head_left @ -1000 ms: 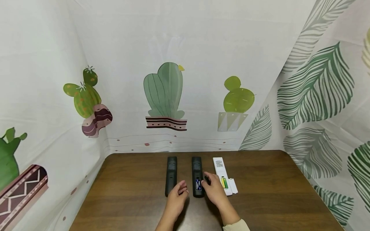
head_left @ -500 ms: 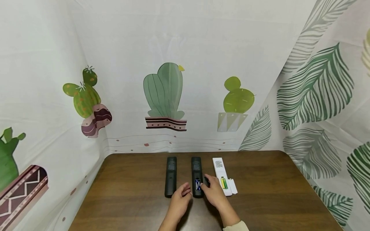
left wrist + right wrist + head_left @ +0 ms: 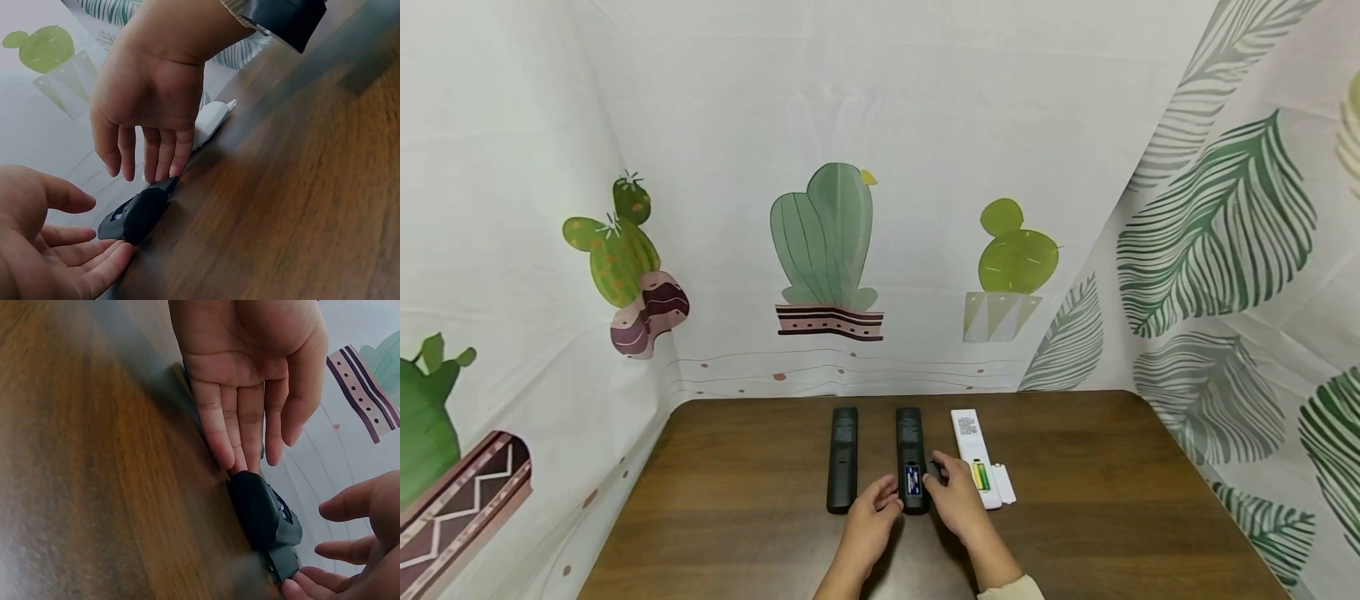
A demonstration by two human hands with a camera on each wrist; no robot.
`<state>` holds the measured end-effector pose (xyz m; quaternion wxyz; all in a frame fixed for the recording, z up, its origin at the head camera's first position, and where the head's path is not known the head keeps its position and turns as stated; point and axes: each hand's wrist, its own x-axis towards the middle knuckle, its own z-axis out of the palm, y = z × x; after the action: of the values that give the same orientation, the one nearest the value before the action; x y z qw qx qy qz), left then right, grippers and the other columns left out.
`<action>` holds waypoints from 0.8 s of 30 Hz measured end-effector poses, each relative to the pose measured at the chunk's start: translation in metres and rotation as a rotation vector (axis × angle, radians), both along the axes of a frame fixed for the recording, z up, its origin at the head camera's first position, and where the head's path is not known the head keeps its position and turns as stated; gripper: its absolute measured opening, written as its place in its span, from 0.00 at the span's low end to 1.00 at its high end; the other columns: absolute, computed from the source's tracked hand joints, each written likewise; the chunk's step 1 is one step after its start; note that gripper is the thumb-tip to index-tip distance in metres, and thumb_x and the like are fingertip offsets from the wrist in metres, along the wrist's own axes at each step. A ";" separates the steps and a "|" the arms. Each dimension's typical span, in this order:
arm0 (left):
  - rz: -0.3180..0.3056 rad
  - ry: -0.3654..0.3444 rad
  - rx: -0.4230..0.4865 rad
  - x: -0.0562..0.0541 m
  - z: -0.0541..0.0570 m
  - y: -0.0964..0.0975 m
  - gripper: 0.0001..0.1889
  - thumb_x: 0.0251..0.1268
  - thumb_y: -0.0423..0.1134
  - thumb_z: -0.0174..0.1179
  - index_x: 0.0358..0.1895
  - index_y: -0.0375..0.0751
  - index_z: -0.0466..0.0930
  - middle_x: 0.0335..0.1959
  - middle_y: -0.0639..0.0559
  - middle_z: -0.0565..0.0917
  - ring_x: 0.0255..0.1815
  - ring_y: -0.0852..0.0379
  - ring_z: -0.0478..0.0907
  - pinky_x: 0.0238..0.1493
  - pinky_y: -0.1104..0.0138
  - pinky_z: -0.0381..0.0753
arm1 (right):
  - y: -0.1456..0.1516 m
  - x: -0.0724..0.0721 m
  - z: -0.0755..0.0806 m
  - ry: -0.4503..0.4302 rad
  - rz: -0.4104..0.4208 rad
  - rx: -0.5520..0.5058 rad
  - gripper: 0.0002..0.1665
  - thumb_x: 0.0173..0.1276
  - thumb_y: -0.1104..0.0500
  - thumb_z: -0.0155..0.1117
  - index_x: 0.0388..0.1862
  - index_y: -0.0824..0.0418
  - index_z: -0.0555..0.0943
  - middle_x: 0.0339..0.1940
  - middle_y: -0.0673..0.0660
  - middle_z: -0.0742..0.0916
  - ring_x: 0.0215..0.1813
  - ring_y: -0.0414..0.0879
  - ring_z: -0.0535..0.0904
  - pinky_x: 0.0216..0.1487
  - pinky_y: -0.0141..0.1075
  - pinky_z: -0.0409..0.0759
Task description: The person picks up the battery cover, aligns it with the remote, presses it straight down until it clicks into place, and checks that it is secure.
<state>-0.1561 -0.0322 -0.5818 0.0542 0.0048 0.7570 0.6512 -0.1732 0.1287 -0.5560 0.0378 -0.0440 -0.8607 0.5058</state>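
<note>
Face down on the table lies a black remote control [image 3: 912, 458], its battery bay uncovered and batteries [image 3: 913, 480] showing inside. Fingertips of my left hand [image 3: 871, 518] meet its near left side, fingers extended and thumb apart, as the left wrist view shows. On the other side, my right hand [image 3: 958, 500] has its fingertips at a small dark cover [image 3: 284, 562] lying beside the remote; the thumb stands away from it. Neither hand has its fingers curled round anything. To the right sits a white remote [image 3: 970, 437] with green-and-yellow batteries [image 3: 981, 476] exposed.
Another black remote [image 3: 843, 458] lies to the left with its back closed. A white battery cover [image 3: 1003, 483] rests against the white remote. The brown wooden table [image 3: 737, 492] ends at a white cloth backdrop [image 3: 917, 250] printed with cacti and leaves.
My left hand has moved right, from near the left black remote to the side of the middle one. The right hand and the remotes have hardly moved.
</note>
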 end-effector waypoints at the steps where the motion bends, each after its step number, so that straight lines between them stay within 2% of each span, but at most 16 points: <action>1: -0.001 -0.004 0.005 0.000 0.000 0.000 0.26 0.67 0.33 0.61 0.66 0.26 0.72 0.61 0.33 0.81 0.61 0.40 0.81 0.59 0.54 0.82 | 0.000 0.000 0.000 0.003 -0.004 -0.006 0.28 0.70 0.62 0.62 0.67 0.72 0.74 0.65 0.75 0.75 0.63 0.67 0.77 0.63 0.57 0.76; 10: -0.013 -0.037 0.056 0.000 0.002 0.001 0.26 0.67 0.33 0.60 0.67 0.27 0.72 0.63 0.31 0.79 0.64 0.37 0.78 0.63 0.51 0.80 | 0.004 -0.002 -0.005 -0.002 -0.009 -0.048 0.27 0.68 0.64 0.63 0.65 0.73 0.75 0.62 0.74 0.77 0.58 0.63 0.79 0.59 0.53 0.79; 16: -0.013 -0.062 0.090 0.000 0.001 0.002 0.25 0.68 0.33 0.59 0.67 0.26 0.72 0.64 0.30 0.78 0.66 0.36 0.77 0.63 0.50 0.79 | 0.005 -0.002 -0.006 -0.012 0.032 -0.075 0.27 0.67 0.66 0.62 0.65 0.73 0.75 0.58 0.74 0.82 0.54 0.60 0.82 0.52 0.48 0.82; 24: 0.020 -0.075 0.124 -0.002 -0.001 0.004 0.25 0.67 0.32 0.59 0.67 0.26 0.72 0.63 0.29 0.78 0.65 0.37 0.77 0.59 0.52 0.81 | 0.003 -0.001 -0.008 -0.009 0.067 -0.086 0.25 0.66 0.69 0.61 0.62 0.69 0.77 0.51 0.71 0.85 0.51 0.59 0.84 0.49 0.45 0.82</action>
<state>-0.1577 -0.0281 -0.5826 0.0754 -0.0238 0.7126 0.6970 -0.1737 0.1315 -0.5642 0.0153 -0.0190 -0.8394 0.5430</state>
